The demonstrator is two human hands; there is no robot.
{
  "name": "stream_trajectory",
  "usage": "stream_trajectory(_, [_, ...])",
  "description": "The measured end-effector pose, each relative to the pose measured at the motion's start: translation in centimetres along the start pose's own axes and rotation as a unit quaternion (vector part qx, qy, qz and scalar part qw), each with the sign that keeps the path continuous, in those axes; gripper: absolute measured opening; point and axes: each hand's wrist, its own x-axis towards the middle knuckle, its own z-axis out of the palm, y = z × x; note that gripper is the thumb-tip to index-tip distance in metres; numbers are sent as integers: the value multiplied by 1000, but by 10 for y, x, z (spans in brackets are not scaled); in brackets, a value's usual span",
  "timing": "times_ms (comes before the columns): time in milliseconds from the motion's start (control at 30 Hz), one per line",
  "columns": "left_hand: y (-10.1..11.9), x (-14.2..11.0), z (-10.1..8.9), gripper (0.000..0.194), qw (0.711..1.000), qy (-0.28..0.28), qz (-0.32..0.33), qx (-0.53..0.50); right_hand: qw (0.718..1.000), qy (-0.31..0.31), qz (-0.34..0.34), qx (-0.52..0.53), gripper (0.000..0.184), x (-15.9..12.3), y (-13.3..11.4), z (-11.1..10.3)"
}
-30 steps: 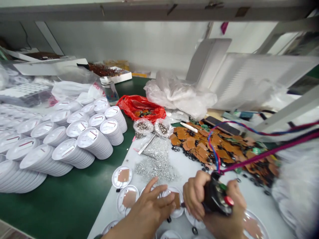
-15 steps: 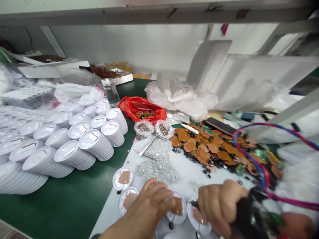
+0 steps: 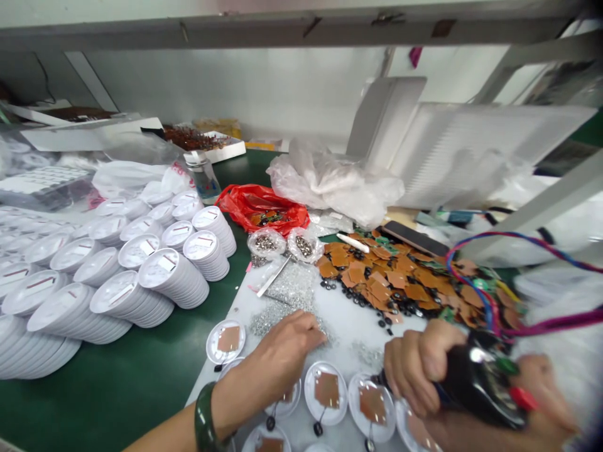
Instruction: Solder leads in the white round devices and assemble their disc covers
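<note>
My left hand (image 3: pixel 282 358), with a green bangle (image 3: pixel 205 419) on the wrist, reaches into the pile of small silver screws (image 3: pixel 292 301), fingers curled in a pinch at its near edge. My right hand (image 3: pixel 421 370) grips a black electric screwdriver (image 3: pixel 480 383) with red and green buttons and a twisted red-and-blue cable (image 3: pixel 471 276). Its tip points down at the white round discs with brown square boards (image 3: pixel 372 405) lined along the near edge of the white mat.
Stacks of white discs (image 3: pixel 141 276) cover the green table at left. A heap of brown boards and black parts (image 3: pixel 396 276) lies right of the screws, beside two screw bags (image 3: pixel 282 243), a red bag (image 3: pixel 261 207), a phone (image 3: pixel 414 237) and clear plastic bags.
My left hand left the disc it was pressing and moved up to the screw pile. My right hand swung the screwdriver off to the right and lower.
</note>
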Motion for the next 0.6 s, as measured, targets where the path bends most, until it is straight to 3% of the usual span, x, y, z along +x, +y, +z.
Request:
stream_trajectory(133, [-12, -2, 0, 33, 999, 19, -38, -4, 1000, 2, 2, 9, 64, 2, 2, -11])
stream_trajectory(267, [-17, 1, -7, 32, 998, 29, -50, -1, 991, -134, 24, -4, 59, 8, 3, -21])
stream_trajectory(400, [-16, 4, -11, 32, 998, 37, -56, 4, 999, -34, 29, -9, 61, 2, 2, -18])
stream_trajectory(600, [-11, 9, -8, 30, 998, 44, -53, 14, 997, -66, 42, -7, 61, -3, 2, -15])
